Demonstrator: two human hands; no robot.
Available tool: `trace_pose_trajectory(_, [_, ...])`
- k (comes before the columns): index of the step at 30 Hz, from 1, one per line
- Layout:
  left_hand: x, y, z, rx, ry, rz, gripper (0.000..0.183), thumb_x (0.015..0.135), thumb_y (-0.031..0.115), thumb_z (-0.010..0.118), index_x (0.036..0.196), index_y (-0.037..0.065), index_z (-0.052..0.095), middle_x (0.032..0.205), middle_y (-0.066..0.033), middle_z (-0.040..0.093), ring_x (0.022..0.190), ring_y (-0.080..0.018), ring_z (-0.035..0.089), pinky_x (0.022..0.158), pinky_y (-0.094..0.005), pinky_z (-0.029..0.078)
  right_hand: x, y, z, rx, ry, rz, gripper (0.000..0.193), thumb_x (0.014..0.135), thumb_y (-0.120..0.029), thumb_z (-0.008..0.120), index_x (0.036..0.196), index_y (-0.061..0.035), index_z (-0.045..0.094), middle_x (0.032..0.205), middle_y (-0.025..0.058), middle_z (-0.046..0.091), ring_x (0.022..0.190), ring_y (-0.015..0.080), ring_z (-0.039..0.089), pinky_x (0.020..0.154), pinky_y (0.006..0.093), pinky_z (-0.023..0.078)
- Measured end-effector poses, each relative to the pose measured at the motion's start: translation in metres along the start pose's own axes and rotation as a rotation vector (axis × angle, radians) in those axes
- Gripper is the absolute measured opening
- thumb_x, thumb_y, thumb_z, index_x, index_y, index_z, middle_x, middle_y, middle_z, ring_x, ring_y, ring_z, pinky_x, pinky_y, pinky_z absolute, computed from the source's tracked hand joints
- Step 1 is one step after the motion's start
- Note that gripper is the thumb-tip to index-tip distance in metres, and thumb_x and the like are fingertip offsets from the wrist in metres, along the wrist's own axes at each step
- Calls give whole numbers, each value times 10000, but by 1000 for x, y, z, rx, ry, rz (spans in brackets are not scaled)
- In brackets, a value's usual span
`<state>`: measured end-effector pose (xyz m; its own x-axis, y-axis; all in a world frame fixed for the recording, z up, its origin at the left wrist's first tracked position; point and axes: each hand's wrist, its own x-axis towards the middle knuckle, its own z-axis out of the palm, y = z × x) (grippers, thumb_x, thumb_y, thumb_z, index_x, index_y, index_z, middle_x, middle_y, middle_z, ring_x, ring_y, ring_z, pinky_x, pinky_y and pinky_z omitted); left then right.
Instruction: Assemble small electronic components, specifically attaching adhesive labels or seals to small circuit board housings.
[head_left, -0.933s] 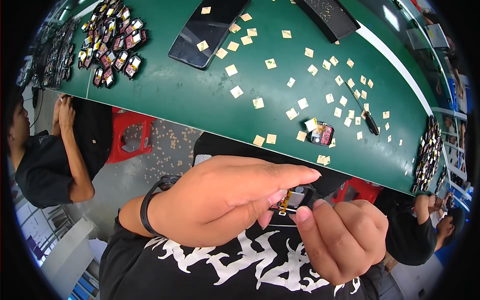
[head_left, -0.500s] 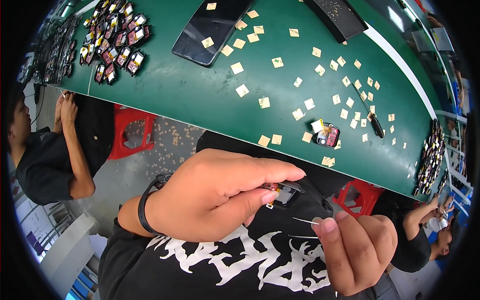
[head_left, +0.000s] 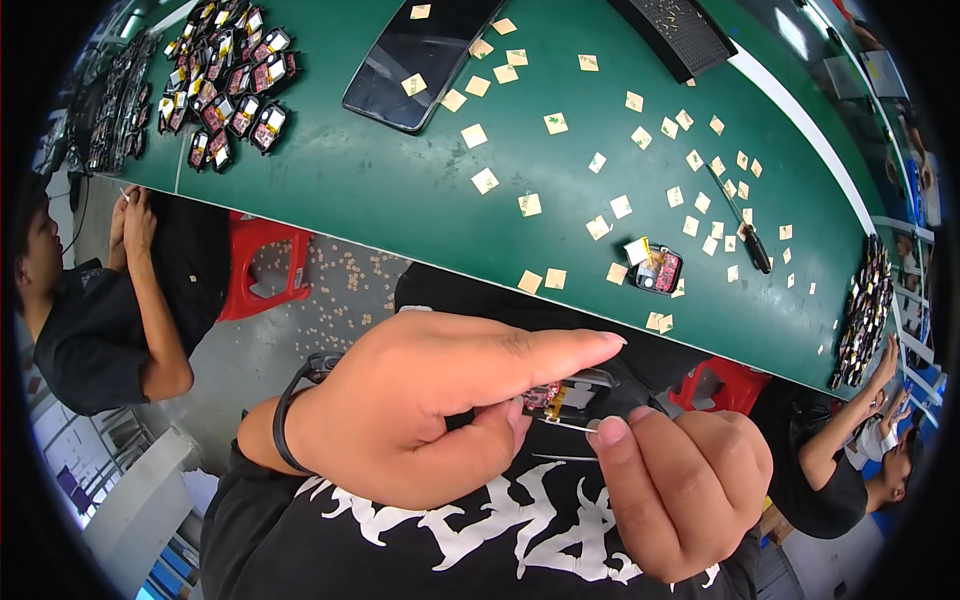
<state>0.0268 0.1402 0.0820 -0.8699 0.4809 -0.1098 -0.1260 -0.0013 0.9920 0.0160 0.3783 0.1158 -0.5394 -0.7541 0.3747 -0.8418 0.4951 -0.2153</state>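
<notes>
Below the green table (head_left: pixel 400 200), both hands have closed in, left hand (head_left: pixel 420 410) pinching the small module (head_left: pixel 548 398), right hand (head_left: pixel 680 490) gripping tweezers (head_left: pixel 565 425).

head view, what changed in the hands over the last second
The right hand drew away to the right from the small red-and-black part pinched in the left hand, pulling out a thin strip between them. The left hand kept its pinch. The green table and its paper squares look unchanged.

The table (head_left: pixel 400 190) has a matt green, smooth covering. The paper squares (head_left: pixel 530 204) on it are tan and dull. The phone (head_left: pixel 420 55) shows glossy black glass. The stool (head_left: pixel 262 265) is red moulded plastic. The tweezers (head_left: pixel 570 425) are thin bright metal.
</notes>
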Motion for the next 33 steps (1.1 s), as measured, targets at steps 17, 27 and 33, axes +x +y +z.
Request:
trace_pose_trajectory(17, [-2,-3,0,74,37,95,658,720,-217,473,1352,-98,609,1087,-250,730,780,-143,732,675,-222,570,1,6,13,-8,71,-89,311,629,-91,766,922,12,759,797,124,687,628,200,570,480,291,375])
trace_pose_trajectory(27, [-1,-3,-3,119,69,149,671,686,-216,475,1329,-96,624,1085,-256,731,760,-155,739,652,-227,572,12,-4,9,-37,22,-2,294,646,-73,785,926,13,757,788,126,687,622,202,582,481,294,402])
trace_pose_trajectory(33, [-1,-4,-2,97,108,176,677,675,-217,471,1320,-91,634,1058,-245,739,709,-133,720,630,-223,565,14,-3,9,-18,14,-6,296,651,-65,786,933,19,756,792,126,686,623,202,580,472,291,397])
